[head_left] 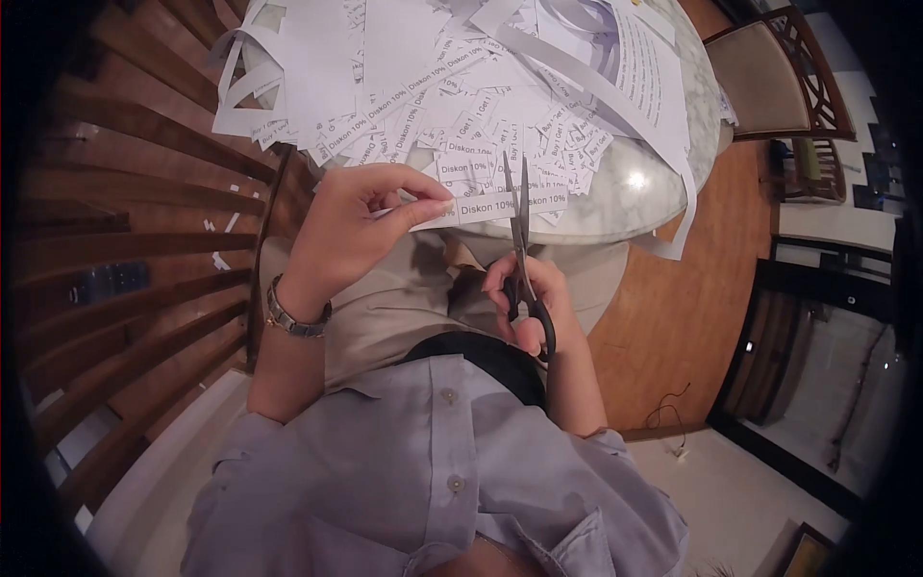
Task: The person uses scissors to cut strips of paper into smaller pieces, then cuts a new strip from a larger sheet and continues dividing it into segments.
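Between thumb and fingers, my left hand pinches the left end of a printed paper strip reading "Diskon 10%". My right hand has its fingers through the handles of black-handled scissors. The scissor blades point up, slightly apart, across the strip near its right part. Both hands are over my lap at the near edge of the round marble table. Many small cut paper slips lie piled on the table just beyond the strip.
Larger white sheets and long paper offcuts cover the table's far part, one hanging over the right edge. A slatted wooden bench stands at left, with paper scraps on the floor. A chair is at upper right.
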The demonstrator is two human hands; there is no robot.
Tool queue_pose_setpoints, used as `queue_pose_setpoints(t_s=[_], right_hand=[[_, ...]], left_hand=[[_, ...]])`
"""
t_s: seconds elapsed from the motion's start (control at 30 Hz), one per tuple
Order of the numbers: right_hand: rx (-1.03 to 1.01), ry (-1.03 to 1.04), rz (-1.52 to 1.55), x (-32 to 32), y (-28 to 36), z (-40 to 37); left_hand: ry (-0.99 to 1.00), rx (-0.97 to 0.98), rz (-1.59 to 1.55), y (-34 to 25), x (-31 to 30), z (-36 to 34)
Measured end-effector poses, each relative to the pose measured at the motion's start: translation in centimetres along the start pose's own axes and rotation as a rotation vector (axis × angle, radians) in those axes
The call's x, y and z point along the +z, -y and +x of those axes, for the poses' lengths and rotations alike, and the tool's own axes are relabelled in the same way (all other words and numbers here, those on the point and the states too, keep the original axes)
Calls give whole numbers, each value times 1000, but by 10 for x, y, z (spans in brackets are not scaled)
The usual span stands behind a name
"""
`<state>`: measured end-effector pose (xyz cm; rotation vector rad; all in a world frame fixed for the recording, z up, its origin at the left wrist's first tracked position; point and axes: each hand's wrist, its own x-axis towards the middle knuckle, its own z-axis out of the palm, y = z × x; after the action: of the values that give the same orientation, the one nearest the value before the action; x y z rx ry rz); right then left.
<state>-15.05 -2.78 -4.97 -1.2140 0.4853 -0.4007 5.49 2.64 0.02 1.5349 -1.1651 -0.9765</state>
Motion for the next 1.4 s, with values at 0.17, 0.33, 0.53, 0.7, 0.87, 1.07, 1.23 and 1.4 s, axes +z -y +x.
queue_pose_setpoints(t_s=[0.17, 0.33, 0.53, 0.7, 0.87, 1.07, 1.23, 1.4], right_hand=[[2, 1, -23, 0, 1, 1], [17, 6, -27, 0, 6, 1], [49, -56, 33, 2, 10, 2], [149, -95, 125, 1, 5, 1], [-5, 23, 199, -1, -8, -4], [-33, 108, -25, 4, -4, 2], [-41, 102, -24, 8, -2, 6], [-31, 96, 0, 8, -3, 5]], left_hand=[[4, 22, 10, -2, -1, 1], [1, -8, 25, -2, -2, 3], [-3, -14, 35, 0, 2, 9], [-42, 50, -3, 5, 7, 11], [-130, 8, -149, 2, 9, 14], [-165, 25, -177, 3, 20, 13], [-36, 18, -177, -1, 23, 10], [-14, 24, -159, -2, 23, 9]])
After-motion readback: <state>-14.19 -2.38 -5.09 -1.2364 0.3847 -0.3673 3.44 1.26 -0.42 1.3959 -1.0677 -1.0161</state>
